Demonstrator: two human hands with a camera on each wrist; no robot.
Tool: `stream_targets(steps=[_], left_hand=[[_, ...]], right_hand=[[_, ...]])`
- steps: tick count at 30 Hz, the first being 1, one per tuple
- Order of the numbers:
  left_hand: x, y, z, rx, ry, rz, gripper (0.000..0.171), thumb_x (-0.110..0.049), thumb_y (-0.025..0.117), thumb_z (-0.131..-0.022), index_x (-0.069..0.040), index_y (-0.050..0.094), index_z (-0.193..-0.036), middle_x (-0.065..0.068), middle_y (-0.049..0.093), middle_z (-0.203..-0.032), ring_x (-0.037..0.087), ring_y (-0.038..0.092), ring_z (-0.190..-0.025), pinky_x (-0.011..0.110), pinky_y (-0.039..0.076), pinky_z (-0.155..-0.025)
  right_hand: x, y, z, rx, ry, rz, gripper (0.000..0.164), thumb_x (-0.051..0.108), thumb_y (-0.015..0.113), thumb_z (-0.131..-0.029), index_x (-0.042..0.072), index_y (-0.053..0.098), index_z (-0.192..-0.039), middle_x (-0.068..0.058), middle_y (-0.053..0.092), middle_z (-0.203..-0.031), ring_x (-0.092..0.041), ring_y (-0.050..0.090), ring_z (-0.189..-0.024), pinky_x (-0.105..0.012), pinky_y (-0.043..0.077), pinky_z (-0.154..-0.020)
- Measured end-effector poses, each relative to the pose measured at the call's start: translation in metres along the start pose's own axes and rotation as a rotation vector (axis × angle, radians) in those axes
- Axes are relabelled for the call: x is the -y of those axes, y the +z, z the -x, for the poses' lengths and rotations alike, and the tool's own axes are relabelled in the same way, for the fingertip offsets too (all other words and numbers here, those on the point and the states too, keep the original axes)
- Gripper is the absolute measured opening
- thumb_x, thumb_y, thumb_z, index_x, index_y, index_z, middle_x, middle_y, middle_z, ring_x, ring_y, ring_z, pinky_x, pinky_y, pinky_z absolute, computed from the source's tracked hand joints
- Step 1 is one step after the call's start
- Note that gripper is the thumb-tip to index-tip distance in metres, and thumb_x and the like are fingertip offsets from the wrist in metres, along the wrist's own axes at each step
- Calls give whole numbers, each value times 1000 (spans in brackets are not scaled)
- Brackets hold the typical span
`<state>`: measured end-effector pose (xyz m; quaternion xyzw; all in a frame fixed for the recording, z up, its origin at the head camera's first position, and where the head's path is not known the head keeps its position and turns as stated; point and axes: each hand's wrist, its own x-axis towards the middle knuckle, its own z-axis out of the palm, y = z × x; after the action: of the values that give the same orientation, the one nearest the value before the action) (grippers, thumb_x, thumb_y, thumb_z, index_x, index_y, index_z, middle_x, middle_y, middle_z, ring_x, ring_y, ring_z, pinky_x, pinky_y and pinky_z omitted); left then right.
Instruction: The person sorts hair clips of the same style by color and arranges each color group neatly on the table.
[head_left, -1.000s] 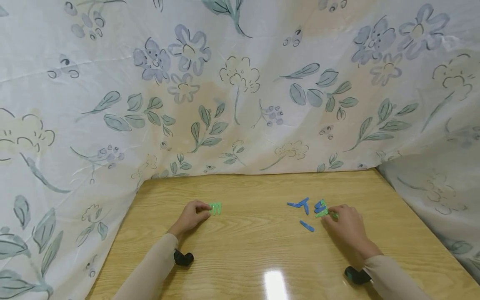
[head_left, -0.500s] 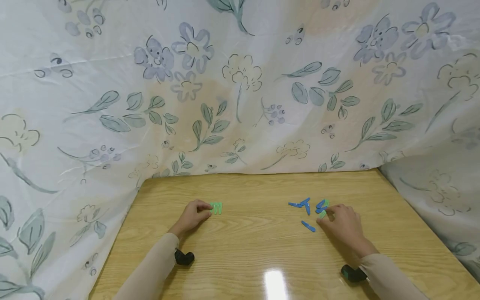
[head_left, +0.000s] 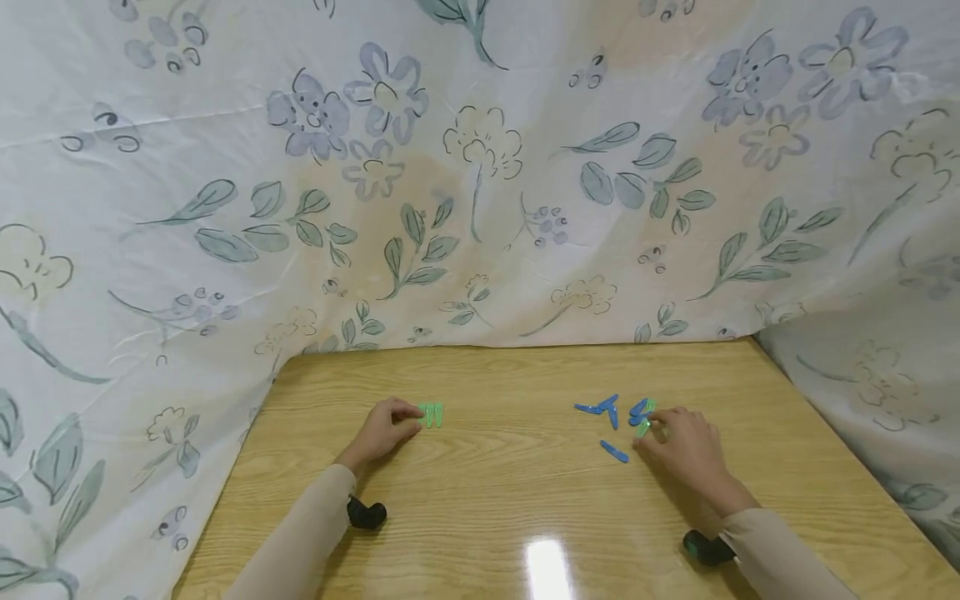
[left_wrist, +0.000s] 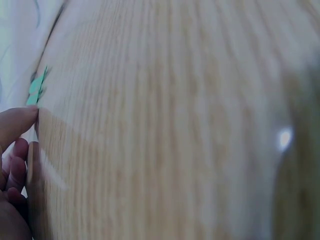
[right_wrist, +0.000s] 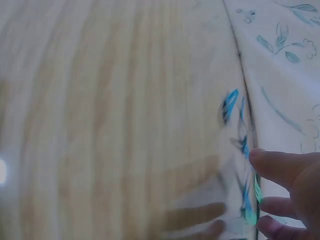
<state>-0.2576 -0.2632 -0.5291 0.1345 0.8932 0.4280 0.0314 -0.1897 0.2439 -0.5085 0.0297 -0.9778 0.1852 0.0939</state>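
My left hand (head_left: 384, 429) is at the left end of a short row of upright green hair clips (head_left: 438, 415), thumb and index finger pinching the leftmost one, which they partly cover. In the left wrist view the thumb tip meets the green clips (left_wrist: 36, 90). On the right, my right hand (head_left: 686, 446) pinches a green hair clip (head_left: 643, 427) between thumb and fingers; this clip (right_wrist: 257, 187) also shows between them in the right wrist view. Just beyond lie blue hair clips (head_left: 638, 408) with another green clip (head_left: 651, 405) beside them.
More blue hair clips (head_left: 612, 415) lie loosely left of the right hand, and a single blue clip (head_left: 614, 452) sits nearer me. The wooden table (head_left: 510, 475) ends at a flowered cloth (head_left: 480, 275) behind. Black wrist devices (head_left: 367, 513) hang under both sleeves.
My right hand has shifted slightly left, and the green clip at its fingertips has turned from lying flat to a steeper slant. The left hand has stayed at the green row.
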Motion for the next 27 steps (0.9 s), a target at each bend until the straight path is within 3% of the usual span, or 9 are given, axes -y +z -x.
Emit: stream_targets(steps=[11,20,27], left_hand=[[-2,2,3,-10,-17,-13,16,-9,72,-93,-5,77,-108,14,67,-116,27,59,-108,40,47,-94],[-2,2,0,-10,-30,-12,16,-9,72,-93,-6,77,-108,13,67,-116,25,60,-106,36,47,-93],[-3,0,-2,-10,-29,-2,16,-8,72,-93,-4,77,-108,14,66,-115,25,59,-105,36,48,-91]], right_hand=[[29,-7,-7,-11,-51,-53,51,35,83,-81,1,72,-117,-25,70,-116,-48,62,-108,-64,45,-89],[57,3,-16,-1,-129,-96,42,28,86,-80,3,74,-112,-21,74,-111,-44,66,-105,-61,52,-89],[73,13,-23,40,-130,-172,45,21,85,-81,3,71,-120,-14,74,-109,-36,66,-102,-52,54,-87]])
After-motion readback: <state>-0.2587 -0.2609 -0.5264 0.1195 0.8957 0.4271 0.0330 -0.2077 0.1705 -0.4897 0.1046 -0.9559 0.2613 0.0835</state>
